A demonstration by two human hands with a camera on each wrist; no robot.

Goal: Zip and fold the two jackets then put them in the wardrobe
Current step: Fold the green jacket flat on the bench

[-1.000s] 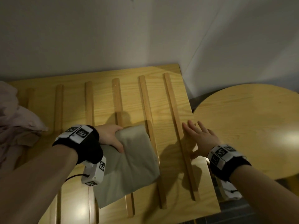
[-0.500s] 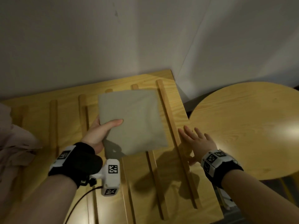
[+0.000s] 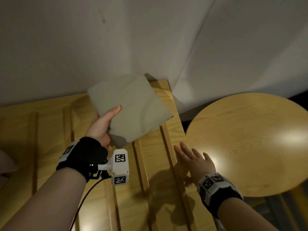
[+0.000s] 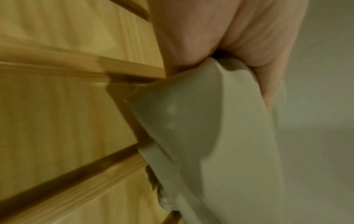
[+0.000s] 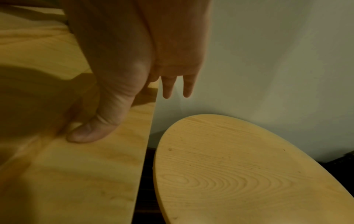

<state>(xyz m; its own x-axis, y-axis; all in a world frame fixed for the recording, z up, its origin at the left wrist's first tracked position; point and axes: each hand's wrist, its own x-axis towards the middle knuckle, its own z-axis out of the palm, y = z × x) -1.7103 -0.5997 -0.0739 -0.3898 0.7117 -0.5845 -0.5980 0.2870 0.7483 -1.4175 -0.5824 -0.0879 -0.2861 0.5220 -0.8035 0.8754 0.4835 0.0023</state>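
Note:
A folded grey-green jacket [image 3: 131, 107] is lifted above the far right corner of the slatted wooden surface [image 3: 50, 127]. My left hand [image 3: 103, 124] grips its near left edge, thumb on top and fingers underneath. In the left wrist view the folded jacket [image 4: 220, 144] bulges out of my left hand [image 4: 220, 45]. My right hand [image 3: 195, 160] lies flat and open on the right edge of the slatted surface, holding nothing. The right wrist view has my right hand [image 5: 134, 84] with its thumb pressed on the wood [image 5: 76, 174].
A round wooden table [image 3: 250, 144] stands just right of the slatted surface, with a narrow dark gap [image 5: 145, 181] between them. White walls [image 3: 116, 39] meet in a corner behind. A bit of pale fabric [image 3: 5, 162] shows at the left edge.
My left hand has carried the folded jacket up off the slats and away toward the far right corner. My right hand has stayed flat on the right edge.

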